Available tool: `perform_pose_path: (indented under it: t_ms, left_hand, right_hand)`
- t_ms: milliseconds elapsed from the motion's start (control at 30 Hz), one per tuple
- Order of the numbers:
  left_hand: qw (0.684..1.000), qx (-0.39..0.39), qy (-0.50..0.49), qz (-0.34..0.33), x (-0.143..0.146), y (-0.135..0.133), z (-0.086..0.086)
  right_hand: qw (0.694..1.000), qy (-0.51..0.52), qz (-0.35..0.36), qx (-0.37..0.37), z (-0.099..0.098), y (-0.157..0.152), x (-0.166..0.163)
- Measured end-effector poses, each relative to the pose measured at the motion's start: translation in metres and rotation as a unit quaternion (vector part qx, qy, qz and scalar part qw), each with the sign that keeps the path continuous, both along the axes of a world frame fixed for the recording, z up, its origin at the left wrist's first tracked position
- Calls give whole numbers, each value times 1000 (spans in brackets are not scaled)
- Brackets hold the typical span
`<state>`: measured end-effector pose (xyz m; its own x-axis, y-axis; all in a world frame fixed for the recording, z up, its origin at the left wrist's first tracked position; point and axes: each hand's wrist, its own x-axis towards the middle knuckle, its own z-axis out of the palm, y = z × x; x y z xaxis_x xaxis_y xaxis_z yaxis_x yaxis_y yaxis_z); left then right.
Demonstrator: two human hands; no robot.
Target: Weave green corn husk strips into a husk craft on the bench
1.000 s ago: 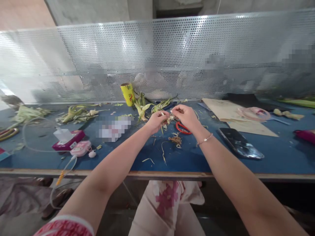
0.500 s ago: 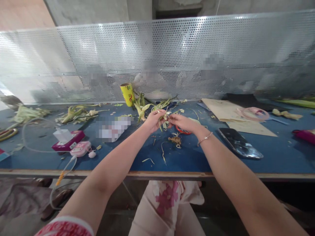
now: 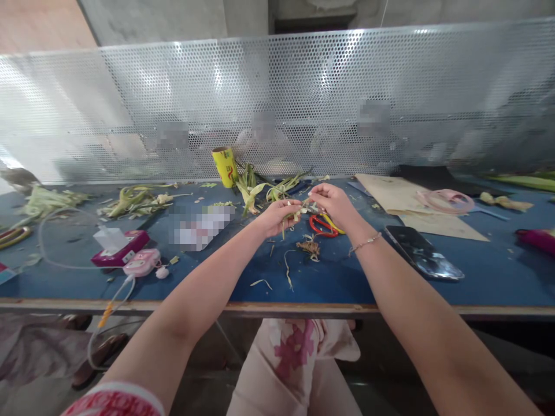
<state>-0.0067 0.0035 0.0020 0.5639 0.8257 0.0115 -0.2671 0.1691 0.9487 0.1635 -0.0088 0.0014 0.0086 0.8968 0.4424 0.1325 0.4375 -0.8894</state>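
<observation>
My left hand (image 3: 278, 218) is closed on a small bundle of pale green husk strips (image 3: 298, 215) above the blue table. My right hand (image 3: 333, 203) pinches a thin strand at the bundle's right end, its fingertips just up and right of the left hand's. Below the right hand lie scissors with red handles (image 3: 323, 226), partly hidden by that hand. A brown dried tuft (image 3: 310, 248) rests on the table nearer to me. Behind the hands is a pile of green and pale husks (image 3: 249, 193).
A yellow tube (image 3: 224, 166) stands by the perforated metal screen (image 3: 277, 86). At right are a phone (image 3: 422, 251), brown paper (image 3: 390, 193) and a pink tape roll (image 3: 446, 200). At left are a purple tissue box (image 3: 121, 248), a pink case (image 3: 142, 263) and a husk heap (image 3: 130, 202).
My right hand has moved up and to the right, drawing away from my left hand, which keeps hold of the bundle. More of the scissors now shows.
</observation>
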Motion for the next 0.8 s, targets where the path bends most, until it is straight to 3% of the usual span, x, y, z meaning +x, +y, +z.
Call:
perform_pose_path:
  t_ms: [200, 533, 800]
  left_hand:
    - [1000, -3, 11, 27, 1, 3, -1]
    - [1000, 2, 24, 14, 2, -1, -1]
    - [999, 12, 39, 15, 3, -5, 0]
  right_hand:
    - [999, 18, 27, 30, 7, -11, -3]
    - [994, -64, -5, 89, 7, -12, -7]
    - [985, -145, -26, 86, 8, -15, -9]
